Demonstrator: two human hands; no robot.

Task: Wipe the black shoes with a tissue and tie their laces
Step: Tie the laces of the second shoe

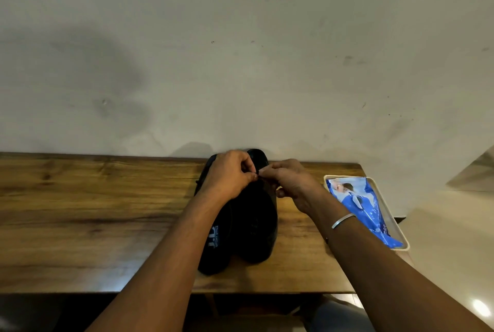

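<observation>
Two black shoes stand side by side on the wooden table, toes toward the wall. The left shoe (215, 249) shows white lettering on its insole; the right shoe (256, 227) is beside it, touching. My left hand (230, 174) and my right hand (291, 182) meet above the right shoe's lacing area, fingertips pinched on a thin black lace (258, 174). The lace itself is barely visible between the fingers. My hands hide the front parts of both shoes.
A cream tray (401, 230) at the table's right edge holds a blue tissue pack (361, 203). The wooden table (93, 224) runs along a pale wall. A silver bangle (343, 220) sits on my right wrist.
</observation>
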